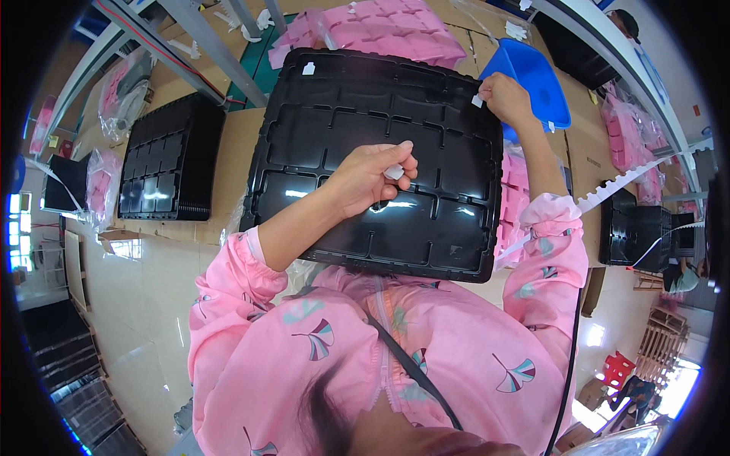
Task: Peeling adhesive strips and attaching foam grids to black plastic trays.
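In front of me lies a large black plastic tray [346, 121] with moulded compartments. A small white tag [309, 69] sits at its far left corner. My left hand [372, 179] is above the tray's middle, fingers curled in and holding a small white tag [393, 172]. At the far right corner, my right hand [508, 99] pinches another small white tag [477, 100] against or just over the tray's rim; whether it touches cannot be made out.
A blue bin [544, 91] stands just beyond the right hand. Pink moulded trays [388, 30] in plastic lie behind the black tray. A stack of black trays [171, 159] stands on the left. Grey metal posts [205, 45] rise at the far left. A notched white strip [631, 178] hangs at right.
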Tool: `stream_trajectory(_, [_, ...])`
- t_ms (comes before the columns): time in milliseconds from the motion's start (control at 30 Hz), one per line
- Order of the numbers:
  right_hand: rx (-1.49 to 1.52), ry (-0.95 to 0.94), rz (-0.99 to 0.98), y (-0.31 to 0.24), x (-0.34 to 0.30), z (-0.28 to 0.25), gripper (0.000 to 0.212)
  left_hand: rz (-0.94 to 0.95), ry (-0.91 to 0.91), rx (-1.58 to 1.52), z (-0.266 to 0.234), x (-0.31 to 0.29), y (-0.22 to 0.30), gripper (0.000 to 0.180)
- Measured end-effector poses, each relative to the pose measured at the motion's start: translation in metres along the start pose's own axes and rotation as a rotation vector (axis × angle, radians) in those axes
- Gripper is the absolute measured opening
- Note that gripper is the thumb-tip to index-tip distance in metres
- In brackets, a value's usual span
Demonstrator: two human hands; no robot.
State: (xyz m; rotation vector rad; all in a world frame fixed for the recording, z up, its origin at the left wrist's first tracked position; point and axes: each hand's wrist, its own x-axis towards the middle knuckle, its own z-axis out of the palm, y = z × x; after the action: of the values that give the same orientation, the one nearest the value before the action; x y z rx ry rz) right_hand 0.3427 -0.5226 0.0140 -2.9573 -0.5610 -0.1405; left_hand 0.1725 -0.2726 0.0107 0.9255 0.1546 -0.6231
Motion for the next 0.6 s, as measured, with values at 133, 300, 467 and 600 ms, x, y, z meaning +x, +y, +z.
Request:
stream_trajectory(133, [-0.060,0.004,-0.027,-0.002,0.001,0.002,0.015,0.002,0.008,-0.008,0.000,-0.001,0.000,0.028])
stream_trajectory(300, [-0.095,-0.001,-0.042,-0.005,0.000,0.002,0.016,-0.003,0.010,0.002,-0.002,0.000,-0.002,0.027])
stream_trajectory(467, [-0.133,0.101,-0.142,0.000,-0.005,0.007,0.014,-0.007,0.009,0.007,-0.001,0.000,-0.003,0.027])
stream_trajectory(600, [-0.061,0.198,-0.230,0.003,-0.015,0.012,0.012,-0.005,0.015,0.013,-0.001,-0.002,-0.003,0.027])
